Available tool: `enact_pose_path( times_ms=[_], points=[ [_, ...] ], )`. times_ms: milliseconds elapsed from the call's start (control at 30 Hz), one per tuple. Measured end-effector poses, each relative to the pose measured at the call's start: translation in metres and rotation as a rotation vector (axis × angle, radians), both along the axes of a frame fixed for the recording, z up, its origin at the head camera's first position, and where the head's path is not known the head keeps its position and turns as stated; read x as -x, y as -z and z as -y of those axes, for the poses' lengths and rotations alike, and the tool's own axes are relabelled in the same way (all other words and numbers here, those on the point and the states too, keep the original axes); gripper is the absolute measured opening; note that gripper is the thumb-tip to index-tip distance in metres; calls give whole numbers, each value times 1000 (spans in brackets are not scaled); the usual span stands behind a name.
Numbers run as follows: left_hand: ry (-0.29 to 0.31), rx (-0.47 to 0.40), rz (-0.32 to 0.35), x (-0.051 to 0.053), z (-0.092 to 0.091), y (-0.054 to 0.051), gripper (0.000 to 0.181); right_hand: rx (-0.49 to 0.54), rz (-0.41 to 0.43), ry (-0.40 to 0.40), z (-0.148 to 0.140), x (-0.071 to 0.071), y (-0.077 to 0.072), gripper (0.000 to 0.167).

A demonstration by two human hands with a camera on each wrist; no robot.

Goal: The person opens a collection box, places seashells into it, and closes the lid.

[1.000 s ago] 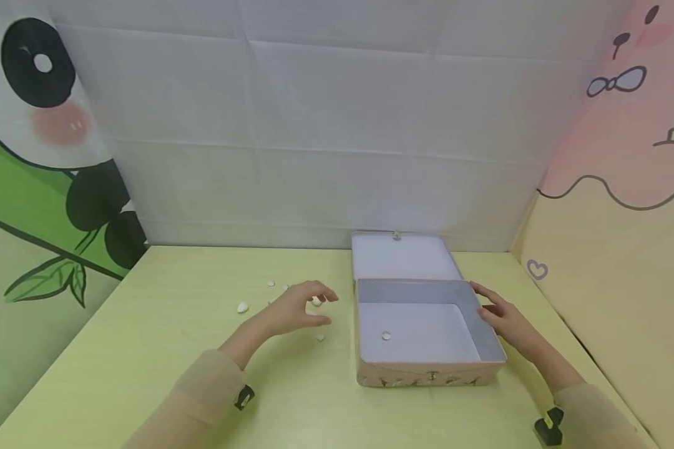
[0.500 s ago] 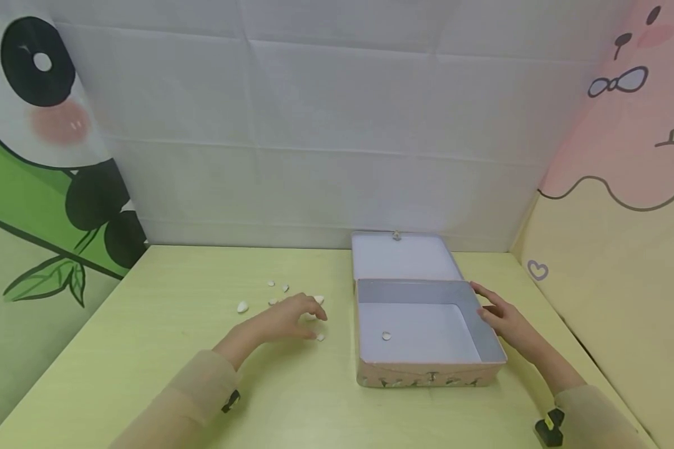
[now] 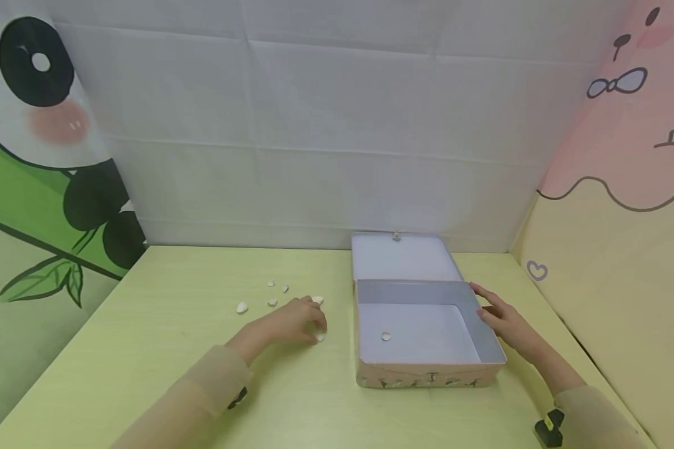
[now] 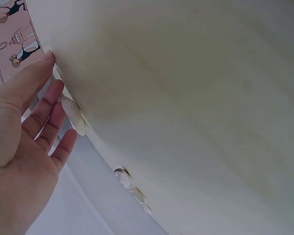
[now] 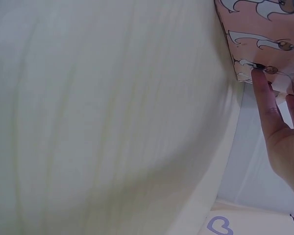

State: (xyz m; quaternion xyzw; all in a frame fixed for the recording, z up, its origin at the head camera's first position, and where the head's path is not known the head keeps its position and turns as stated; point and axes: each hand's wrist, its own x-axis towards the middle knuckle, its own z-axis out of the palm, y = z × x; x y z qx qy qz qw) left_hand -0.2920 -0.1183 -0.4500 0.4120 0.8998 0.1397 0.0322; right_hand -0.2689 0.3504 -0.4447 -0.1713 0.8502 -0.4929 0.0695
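Observation:
In the head view my left hand (image 3: 300, 319) is low over the table, fingers bent down and thumb opposite, around a small white seashell (image 3: 319, 337). In the left wrist view this shell is mostly hidden; another white seashell (image 4: 74, 116) lies just past the fingertips. An open pink tin box (image 3: 427, 373) with a pale interior stands right of that hand, its hinged lid (image 3: 404, 257) tipped back. One shell (image 3: 385, 337) lies inside. My right hand (image 3: 508, 321) rests on the box's right wall, fingers mostly straight, as the right wrist view also shows.
Several loose white shells, one of them a larger shell (image 3: 242, 307), lie left of and behind my left hand on the pale yellow table (image 3: 163, 349). A white cloth wall (image 3: 337, 137) stands behind, with printed panels at both sides.
My left hand has lowered and come nearer, its thumb and fingers closing in around the near shell. My right hand and the box have stayed in place.

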Motion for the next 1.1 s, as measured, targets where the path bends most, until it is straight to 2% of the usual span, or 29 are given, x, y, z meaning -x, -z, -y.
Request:
enact_pose_path(
  times_ms=[100,600,1100],
  points=[
    [3,12,-4,0,-1,-1,22,0,2,2,0,0,0,57],
    [-4,-3,68,2,-4,-1,13,-3,10,11,0,-2,0,57],
    [10,4,2,3,-5,-5,6,-15,-8,11,0,0,1,57]
  ],
)
